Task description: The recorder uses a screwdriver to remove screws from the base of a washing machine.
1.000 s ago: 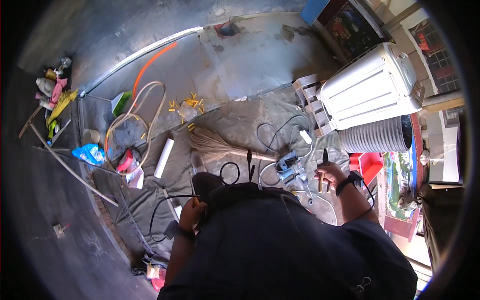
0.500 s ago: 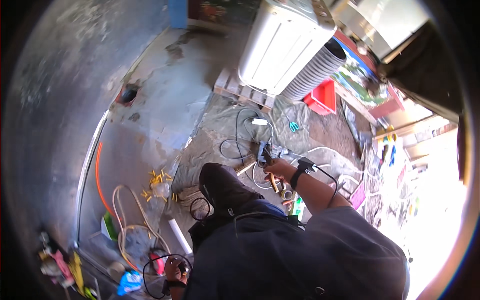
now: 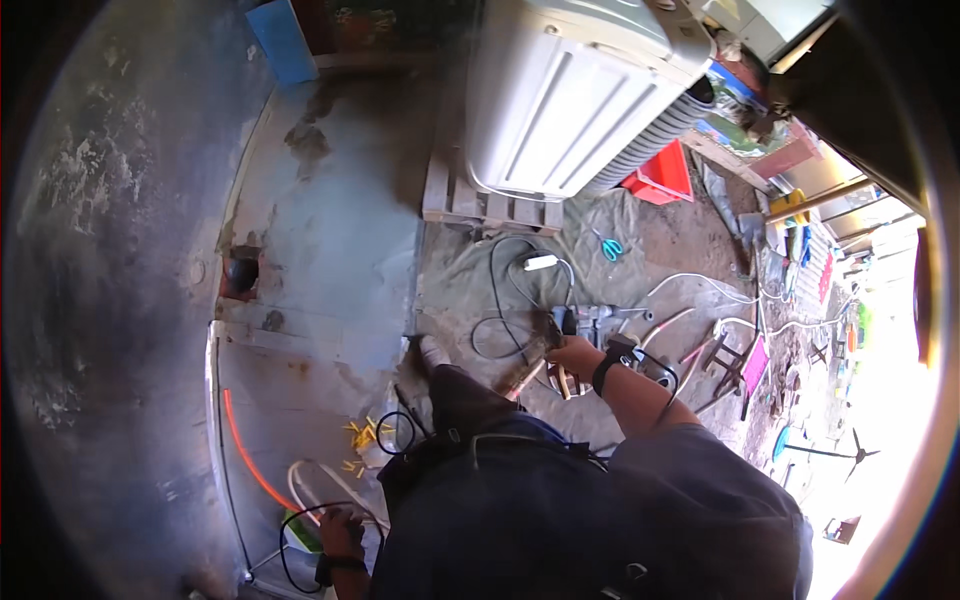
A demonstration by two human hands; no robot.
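My right hand (image 3: 575,356) is closed around a hand tool (image 3: 563,383) with a tan handle and a dark upper end; its exact kind does not show. Just beyond that hand a grey and dark power drill (image 3: 592,320) lies on the floor, its bit toward the right. My left hand (image 3: 343,533) hangs low at the left with its fingers curled, and what they hold, if anything, is hidden. It is nearest to a pale hose (image 3: 312,478) and a green and white item (image 3: 300,530) on the floor. Black cords loop near both wrists.
A white outdoor unit (image 3: 575,110) stands on a wooden pallet (image 3: 490,208) ahead. Teal scissors (image 3: 610,248) and a white power strip (image 3: 540,262) lie on a green tarp. A red bin (image 3: 662,178), an orange hose (image 3: 250,450), yellow plugs (image 3: 365,435) and a floor hole (image 3: 241,273) surround me.
My view has shifted and turned, so the white unit looks larger and my shoe now shows. The right hand keeps its grip on the tool. The left hand has risen slightly in view.
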